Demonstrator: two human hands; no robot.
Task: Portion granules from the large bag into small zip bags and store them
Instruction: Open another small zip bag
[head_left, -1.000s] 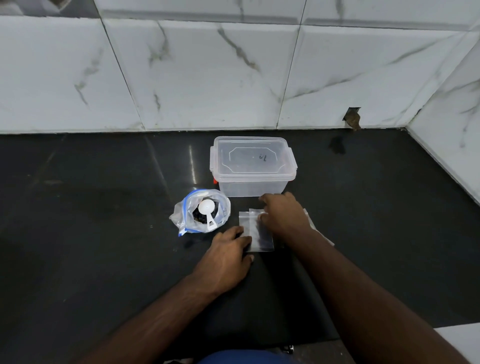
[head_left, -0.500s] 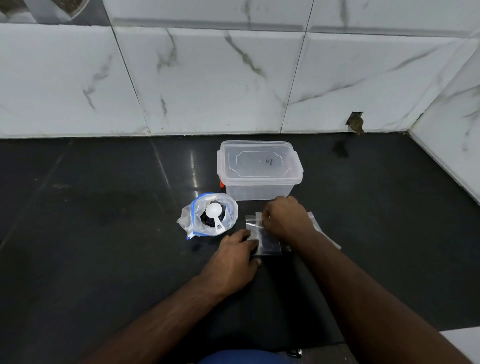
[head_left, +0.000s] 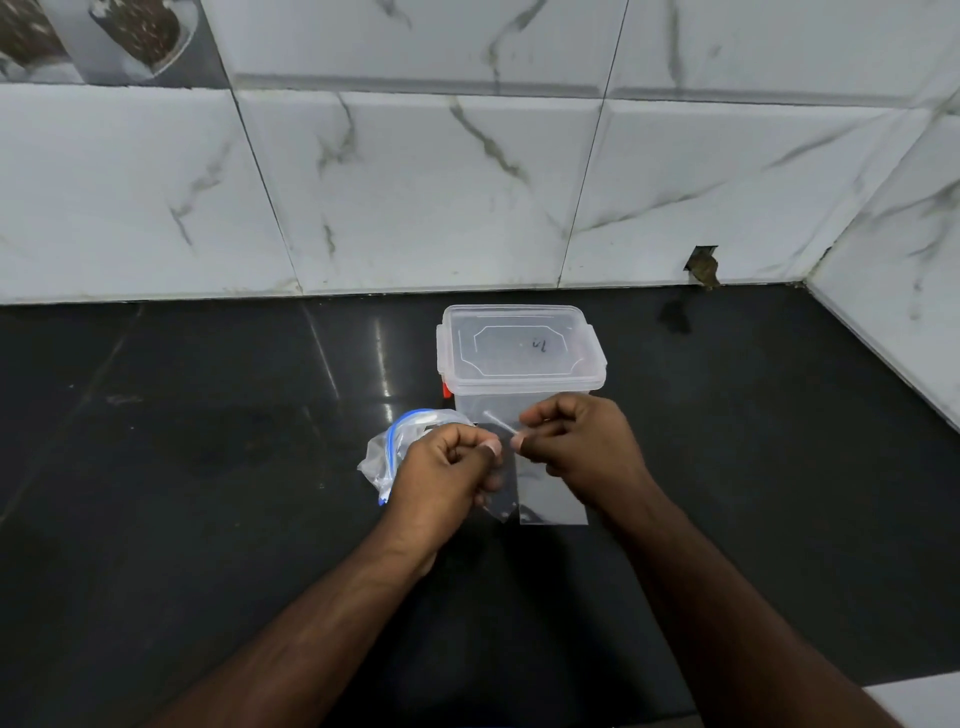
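Okay, both hands, left hand (head_left: 451, 467) and right hand (head_left: 574, 441), pinch the small zip bag (head_left: 503, 486) at its top, held above the counter (head_left: 208, 467) beside the big bag (head_left: 387, 454). I'd pull the lips apart evenly before scooping.

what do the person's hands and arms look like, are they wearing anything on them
Both arms are bare up to the bottom edge of the picture: no sleeves show. The left hand and right hand wear no gloves, and no rings, watch or bands show on them. The fingernails are short and unpainted.
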